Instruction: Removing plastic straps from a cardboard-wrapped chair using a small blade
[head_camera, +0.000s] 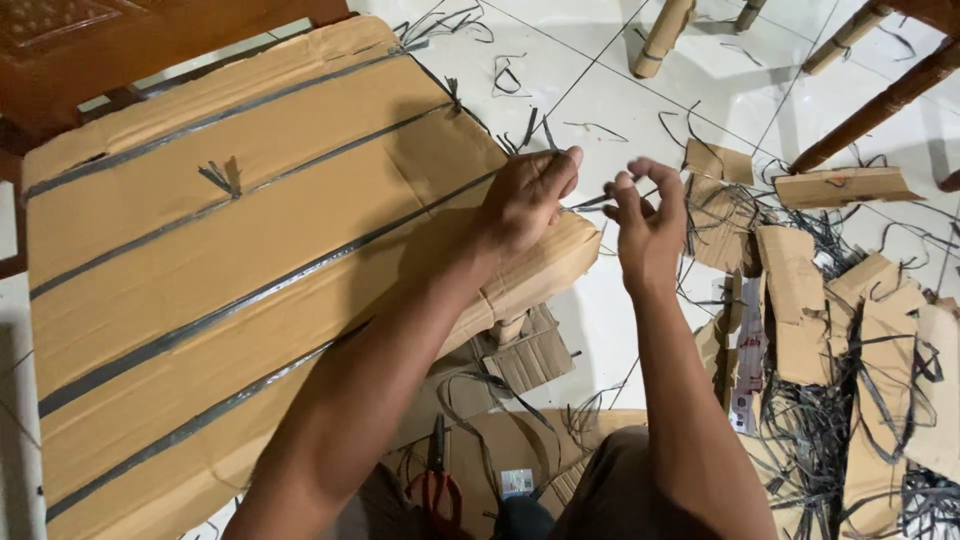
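Observation:
A large brown cardboard sheet (250, 250) with several long dark strips (230, 300) across it lies in front of me. My left hand (525, 195) rests on its right edge and pinches the end of a thin dark strip (590, 202). My right hand (650, 225) hovers just to the right of the sheet, fingers curled, pinching the same strip's free end. Both forearms reach up from the bottom of the view.
Cardboard scraps (800, 300) and tangled dark strip offcuts (830, 430) litter the white tile floor at right. Red-handled scissors (437, 485) lie near my knees. Wooden chair legs (880, 100) stand at the top right, and dark wooden furniture (70, 50) at the top left.

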